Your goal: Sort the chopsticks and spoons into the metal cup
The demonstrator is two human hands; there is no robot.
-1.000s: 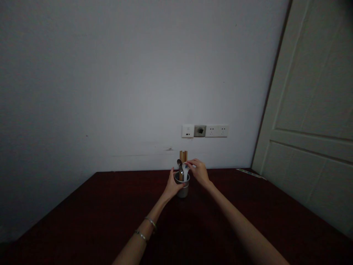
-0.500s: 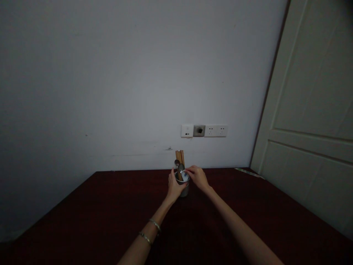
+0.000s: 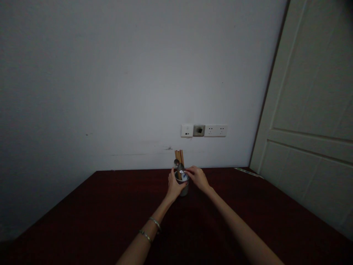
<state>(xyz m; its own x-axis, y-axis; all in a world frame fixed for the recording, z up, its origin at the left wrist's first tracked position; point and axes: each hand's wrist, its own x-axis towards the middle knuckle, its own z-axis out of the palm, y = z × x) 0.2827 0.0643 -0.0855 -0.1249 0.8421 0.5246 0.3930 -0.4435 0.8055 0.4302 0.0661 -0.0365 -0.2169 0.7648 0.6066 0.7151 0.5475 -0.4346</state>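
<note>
A grey cylindrical cup stands upright on the dark red table. My left hand is closed around its left side near the rim. Several wooden chopsticks rise out of the cup, leaning slightly left. In front of them, two metal spoons, a smaller one and a larger one, show their bowls upward. My right hand pinches the edge of a white spoon with a blue mark at the cup's mouth. The lower ends of the utensils are hidden inside the cup.
The dark red tabletop runs back to a pale wall. Sockets and a switch panel sit on that wall. At the right stands a whitish panelled door, with a thin patterned strip near the table's far right corner.
The white spoon has turned a little and sits slightly lower in the cup, its blue mark showing more. Both hands stay almost where they were.
</note>
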